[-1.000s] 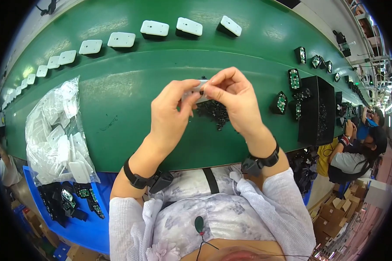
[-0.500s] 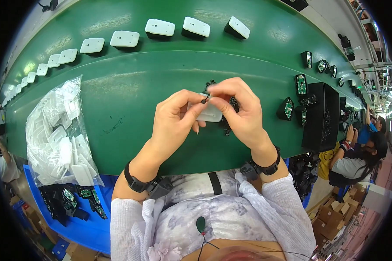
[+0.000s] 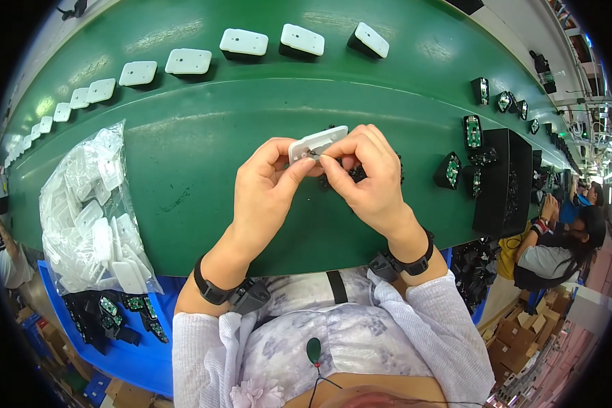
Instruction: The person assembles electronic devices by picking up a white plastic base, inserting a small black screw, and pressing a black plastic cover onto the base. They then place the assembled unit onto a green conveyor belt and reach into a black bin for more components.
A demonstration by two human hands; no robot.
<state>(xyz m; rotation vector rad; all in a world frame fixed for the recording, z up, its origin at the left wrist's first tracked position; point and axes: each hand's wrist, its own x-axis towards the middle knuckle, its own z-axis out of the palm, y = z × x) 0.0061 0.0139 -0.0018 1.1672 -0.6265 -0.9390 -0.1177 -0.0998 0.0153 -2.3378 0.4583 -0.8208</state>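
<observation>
My left hand (image 3: 266,187) grips a white plastic cover (image 3: 332,137) by its left end, tilted up above the green bench with its hollow side toward me. Against that inner side, the thumb and fingertips of my right hand (image 3: 368,170) pinch a small black part (image 3: 313,154). Its exact kind is too small to make out, and fingertips hide some of it. Behind and below my right fingers lies a heap of small black parts (image 3: 355,175) on the bench, partly covered by that hand.
A clear bag of white covers (image 3: 92,211) lies left, above a blue bin (image 3: 136,353) holding black housings with circuit boards. White-topped units (image 3: 245,42) line the far side. Right stand open housings with green boards (image 3: 472,131) and a black box (image 3: 503,183). Other people (image 3: 557,238) sit beyond.
The white cover has been raised and tilted from low between my hands. My right fingers have brought the small black part onto its inner side. The far row has shifted slightly left.
</observation>
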